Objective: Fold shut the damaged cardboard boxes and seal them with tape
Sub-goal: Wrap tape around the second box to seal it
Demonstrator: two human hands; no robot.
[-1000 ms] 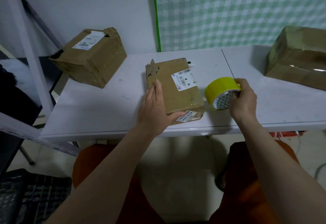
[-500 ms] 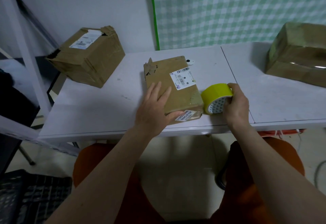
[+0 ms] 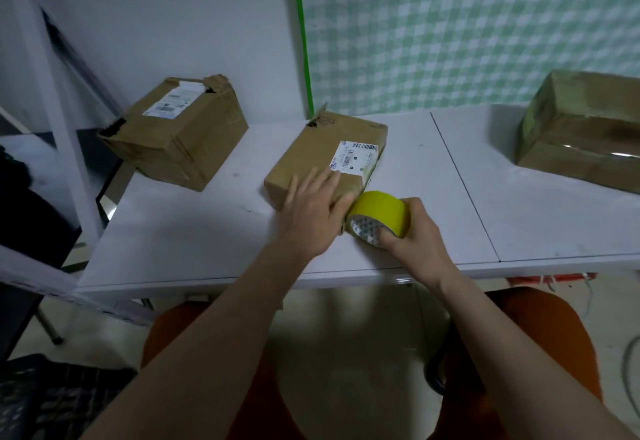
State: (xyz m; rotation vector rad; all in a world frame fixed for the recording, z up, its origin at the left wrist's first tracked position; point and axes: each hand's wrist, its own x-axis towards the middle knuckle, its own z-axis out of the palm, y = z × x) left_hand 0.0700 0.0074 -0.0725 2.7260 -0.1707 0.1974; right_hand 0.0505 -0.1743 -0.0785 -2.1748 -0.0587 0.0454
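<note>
A flat brown cardboard box [image 3: 322,152] with a white barcode label lies in the middle of the white table [image 3: 194,231], its far left corner torn. My left hand [image 3: 313,212] rests flat on the box's near end, fingers straight. My right hand [image 3: 414,230] grips a yellow tape roll [image 3: 379,212], fingers through its core, and holds it against the box's near right corner. A bigger crumpled box [image 3: 176,134] stands at the table's back left. A third box [image 3: 585,128] sits at the far right.
A green checked sheet [image 3: 467,31] hangs on the wall behind the table. A white post [image 3: 55,107] stands at the table's left edge. A seam [image 3: 464,183] divides the tabletop. A black crate [image 3: 41,398] sits on the floor at lower left.
My right hand brought the tape roll down and left until it met the box's near right corner. The box turned clockwise under my left hand, which stayed on its near end.
</note>
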